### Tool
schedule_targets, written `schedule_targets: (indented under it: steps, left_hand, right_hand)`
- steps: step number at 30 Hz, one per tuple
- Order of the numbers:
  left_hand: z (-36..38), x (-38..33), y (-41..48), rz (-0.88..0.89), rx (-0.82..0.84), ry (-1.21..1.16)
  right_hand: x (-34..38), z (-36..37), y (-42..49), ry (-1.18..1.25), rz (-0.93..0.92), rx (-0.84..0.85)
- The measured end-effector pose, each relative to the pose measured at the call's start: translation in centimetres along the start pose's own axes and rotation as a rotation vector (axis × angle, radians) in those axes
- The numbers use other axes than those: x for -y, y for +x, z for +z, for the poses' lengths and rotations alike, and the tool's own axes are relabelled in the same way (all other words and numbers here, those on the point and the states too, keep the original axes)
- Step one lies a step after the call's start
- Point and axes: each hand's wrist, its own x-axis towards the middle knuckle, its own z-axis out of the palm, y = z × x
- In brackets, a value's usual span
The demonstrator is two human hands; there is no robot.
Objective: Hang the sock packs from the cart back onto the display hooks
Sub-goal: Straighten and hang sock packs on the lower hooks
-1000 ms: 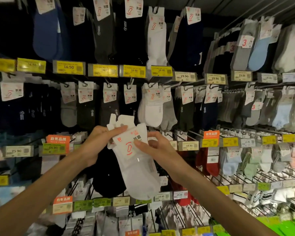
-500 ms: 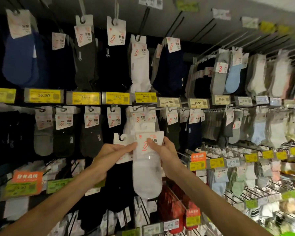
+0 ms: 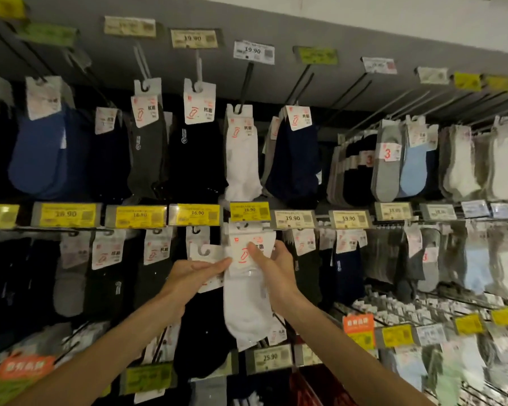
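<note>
Two hands are being held up at the middle row of the sock wall, head view only.

- The white sock pack is being held upright, long axis vertical, toe end hanging down.
- Its header card is being pinched by the right hand, with the thumb across the front print and the fingers closed on the card. This is the nearer, working hand.
- The card's hanger slot is lying straight above those fingers, just beneath the yellow price tag. The hook itself is being hidden by that tag. Whether the slot is already being threaded cannot be told, since the card top is blurred.
- A spare pack is being gripped by the left hand, its open hanger slot showing. The left fingertips are touching the white pack's card edge.

Judgement: the coming move is likely being governed by lifting the slot up and back over the hook tip.

In the way: the price tag is overhanging the slot, and the spare pack's card is crowding the left side. Hung packs are flanking closely, a dark pack to the left and another to the right. An upper-row white pack is hanging directly above the tag.
</note>
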Motion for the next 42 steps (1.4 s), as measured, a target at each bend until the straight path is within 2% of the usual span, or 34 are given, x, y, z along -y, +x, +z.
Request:
schedule_targets:
  steps: [6, 12, 20, 26, 30, 32, 35, 38, 42]
  left_hand:
    - [0.5, 0.0, 1.7, -0.020, -0.068, -0.002]
    - [-0.2, 1.8, 3.6, 0.056, -0.115, 0.077]
    - [-2.0, 4.4, 3.9, 0.048, -0.183, 0.090]
    - [-3.2, 5.2, 0.3, 0.051, -0.101, 0.053]
    - [-4.3, 6.0, -3.6, 0.047, -0.024, 0.074]
    - [-5.0, 6.9, -5.3, 0.056, -0.019, 0.088]
    - [-6.0, 8.8, -7.4, 0.108, 0.010, 0.065]
    - [-7.0, 10.6, -8.9, 0.102, 0.029, -0.046]
    - [-8.5, 12.5, -10.2, 0.042, -0.058, -0.150]
  right_hand:
    - [-0.9, 0.8, 2.0, -0.025, 0.032, -0.087]
    - [-1.8, 1.1, 4.8, -0.085, 0.085, -0.107]
    - [-5.1, 1.2, 8.9, -0.390, 0.059, -0.125]
    - [-6.6, 0.9, 9.6, -0.591, -0.050, -0.123]
    - [-7.2, 0.0, 6.6, -0.703, -0.101, -0.174]
    - [-7.6, -0.4, 4.0, -0.765, -0.193, -0.192]
    - [-9.0, -0.9, -1.0, -0.688, -0.336, -0.120]
    - [-10.5, -0.3, -6.1, -0.625, -0.440, 0.044]
    - [-12.3, 1.5, -11.1, -0.521, -0.317, 0.295]
